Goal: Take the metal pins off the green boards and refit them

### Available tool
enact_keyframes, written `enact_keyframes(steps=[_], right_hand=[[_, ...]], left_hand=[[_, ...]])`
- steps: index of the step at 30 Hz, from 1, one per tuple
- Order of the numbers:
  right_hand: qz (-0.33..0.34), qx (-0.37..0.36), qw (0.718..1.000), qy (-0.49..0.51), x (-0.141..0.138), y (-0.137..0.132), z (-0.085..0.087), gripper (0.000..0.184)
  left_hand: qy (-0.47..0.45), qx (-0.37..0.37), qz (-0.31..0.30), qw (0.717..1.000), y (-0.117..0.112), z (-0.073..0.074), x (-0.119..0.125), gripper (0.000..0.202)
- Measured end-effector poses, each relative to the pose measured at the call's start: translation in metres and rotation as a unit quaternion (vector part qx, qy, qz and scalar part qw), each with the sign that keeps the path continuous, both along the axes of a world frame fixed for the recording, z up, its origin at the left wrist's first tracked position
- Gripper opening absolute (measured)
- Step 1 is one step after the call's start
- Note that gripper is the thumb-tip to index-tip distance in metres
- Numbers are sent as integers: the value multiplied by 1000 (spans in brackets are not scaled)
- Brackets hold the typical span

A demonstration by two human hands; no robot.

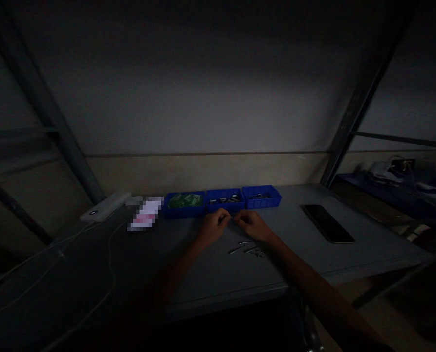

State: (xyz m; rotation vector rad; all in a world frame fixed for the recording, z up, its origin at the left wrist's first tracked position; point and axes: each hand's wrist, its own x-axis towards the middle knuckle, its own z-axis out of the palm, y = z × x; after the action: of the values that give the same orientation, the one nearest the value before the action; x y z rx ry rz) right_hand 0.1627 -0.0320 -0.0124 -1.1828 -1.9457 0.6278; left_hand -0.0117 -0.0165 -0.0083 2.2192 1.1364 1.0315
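My left hand (215, 224) and my right hand (250, 225) are close together over the table, just in front of the blue bins. Both have their fingers pinched; whatever is between the fingertips is too small and dark to make out. Below them, several thin metal pin-like pieces (245, 247) lie loose on the tabletop. The left blue bin (185, 211) holds green and pale pieces, the middle blue bin (225, 192) short silvery parts, and the right blue bin (272, 201) thin dark metal parts.
A dark-screened phone (329, 224) lies on the grey table (368, 254) at right. On the left are a lit phone (146, 214), a white device (106, 208) and white cables (111, 264). Metal frame posts (344, 127) stand either side, with a wall behind.
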Motion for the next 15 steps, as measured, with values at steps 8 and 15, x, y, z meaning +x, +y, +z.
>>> enact_keyframes(steps=[8, 15], right_hand=[[-152, 49, 985, -63, 20, 11, 6, 23], [-429, 31, 893, -134, 47, 34, 24, 37]], left_hand=[[125, -20, 54, 990, -4, -11, 11, 25], [276, 43, 60, 958, -6, -12, 22, 19]])
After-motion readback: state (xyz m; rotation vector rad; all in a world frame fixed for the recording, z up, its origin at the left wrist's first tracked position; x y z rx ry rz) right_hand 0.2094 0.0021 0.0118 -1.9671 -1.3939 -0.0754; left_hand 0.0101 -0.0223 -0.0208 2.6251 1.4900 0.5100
